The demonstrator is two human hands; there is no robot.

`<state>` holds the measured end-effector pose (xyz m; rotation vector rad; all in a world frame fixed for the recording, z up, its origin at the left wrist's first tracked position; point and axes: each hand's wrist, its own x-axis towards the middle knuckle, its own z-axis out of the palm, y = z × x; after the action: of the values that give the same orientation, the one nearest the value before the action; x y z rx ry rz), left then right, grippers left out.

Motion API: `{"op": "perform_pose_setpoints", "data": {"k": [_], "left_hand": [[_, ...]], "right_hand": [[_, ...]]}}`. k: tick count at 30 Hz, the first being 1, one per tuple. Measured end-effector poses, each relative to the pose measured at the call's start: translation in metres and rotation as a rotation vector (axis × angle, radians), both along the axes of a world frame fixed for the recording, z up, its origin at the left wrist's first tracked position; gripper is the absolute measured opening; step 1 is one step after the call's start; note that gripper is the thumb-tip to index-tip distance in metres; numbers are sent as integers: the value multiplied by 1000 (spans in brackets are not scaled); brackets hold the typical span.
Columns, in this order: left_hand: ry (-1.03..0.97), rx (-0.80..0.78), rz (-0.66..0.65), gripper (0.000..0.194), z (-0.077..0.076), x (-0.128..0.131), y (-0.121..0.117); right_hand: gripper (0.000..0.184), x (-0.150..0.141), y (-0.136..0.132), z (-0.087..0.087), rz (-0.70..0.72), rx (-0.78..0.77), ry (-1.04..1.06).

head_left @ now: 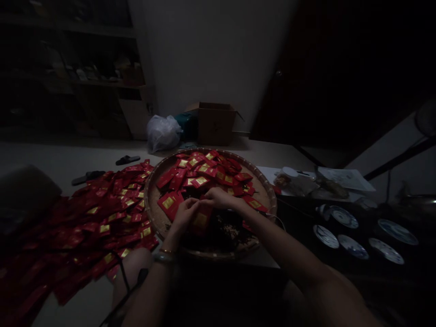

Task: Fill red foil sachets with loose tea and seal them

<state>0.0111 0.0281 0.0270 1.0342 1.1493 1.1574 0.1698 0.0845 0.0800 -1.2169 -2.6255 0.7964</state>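
Over a large round woven bamboo tray [265, 187], my left hand [185, 214] and my right hand [220, 199] are close together, fingers closed on the top edge of a red packet [200, 221] with a gold label. The packet hangs down from my fingers, dim in the poor light. Beyond my hands lies a heap of similar red packets [204, 170] in the tray. Dark loose bits, perhaps dried leaves [231, 229], cover the tray's near side. A bracelet and a bangle [164, 257] circle my left wrist.
A big pile of red packets [119, 218] spreads over the floor at left, near dark slippers [127, 160]. Behind the tray stand a white plastic bag [163, 131] and an open cardboard box [216, 125]. Several blue-and-white plates [353, 247] and a lidded jar [288, 175] are at right.
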Motion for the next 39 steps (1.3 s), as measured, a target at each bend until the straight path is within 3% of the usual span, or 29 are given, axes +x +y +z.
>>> {"op": "perform_pose_setpoints", "data": {"k": [3,6,8,10,13,17,20,26,29,32,35,39], "left_hand": [[-13,33,48,33,-1,1,2],[-46,81,83,34,-1,2,2],[-54,110,105,34,-1,2,2],[-55,123,123,34,0,2,2],[-57,101,133,38,1,2,2],[45,80,8,46,4,3,0],[103,35,-111,36,6,4,-4],[124,-26,-82,46,8,2,-5],[104,13,-46,47,6,2,-3],[92,55,-45,46,3,2,-3],[54,52,-86,51,2,2,-3],[-4,29,-134,57,5,0,-4]], "right_hand": [[33,-3,0,-12,-63,77,123],[19,-6,0,-24,-243,216,318],[26,-7,1,-31,-324,271,457],[29,-8,2,-35,-325,290,553],[19,-9,2,-36,-268,219,564],[18,-11,-1,-34,-234,183,587],[21,-11,0,-35,-225,208,626],[30,-2,6,-32,-495,303,783],[24,4,1,-24,-304,358,731],[21,8,-6,-18,-127,213,653],[24,8,-8,-15,-148,59,640],[30,8,-5,-16,-148,4,606]]}}
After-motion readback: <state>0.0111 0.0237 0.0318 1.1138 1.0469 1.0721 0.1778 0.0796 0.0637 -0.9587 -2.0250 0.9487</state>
